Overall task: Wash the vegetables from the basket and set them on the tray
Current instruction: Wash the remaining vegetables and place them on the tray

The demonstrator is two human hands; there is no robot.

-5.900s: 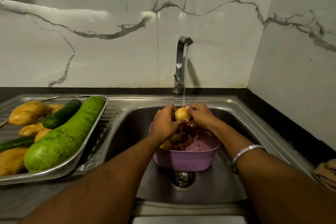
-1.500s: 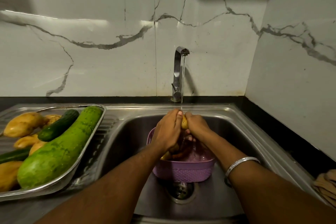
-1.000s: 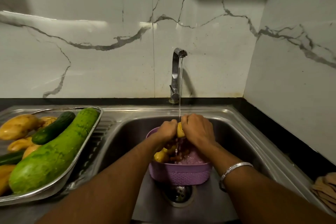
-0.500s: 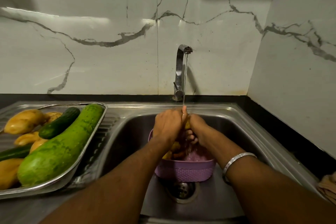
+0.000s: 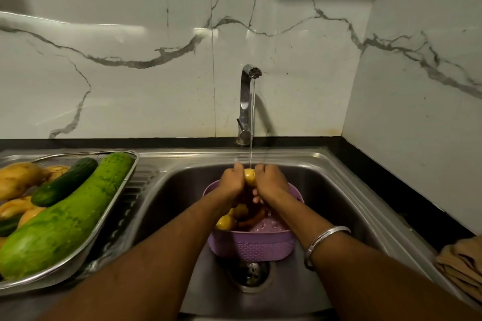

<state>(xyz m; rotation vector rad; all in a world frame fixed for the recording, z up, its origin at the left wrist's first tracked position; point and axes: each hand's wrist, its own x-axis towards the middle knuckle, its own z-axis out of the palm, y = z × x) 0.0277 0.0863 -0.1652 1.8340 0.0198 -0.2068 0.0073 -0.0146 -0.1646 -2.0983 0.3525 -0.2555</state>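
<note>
A small yellow potato (image 5: 249,176) is held under the running water between my left hand (image 5: 232,182) and my right hand (image 5: 270,183), both curled around it. Below them a purple basket (image 5: 251,245) stands in the sink (image 5: 326,190), holding more yellow potatoes (image 5: 226,222) and something reddish-orange. On the left drainboard a steel tray (image 5: 118,199) carries a large green gourd (image 5: 65,219), a dark cucumber (image 5: 64,182) and several yellow potatoes (image 5: 15,181).
The tap (image 5: 246,104) runs a thin stream from the back wall. The sink drain (image 5: 250,272) lies just in front of the basket. A folded tan cloth (image 5: 461,266) lies on the dark counter at the right. Marble walls close the back and right.
My hands have turned the potato under the stream, so its yellow top shows between them now. Basket and tray have stayed put; the view shifted slightly.
</note>
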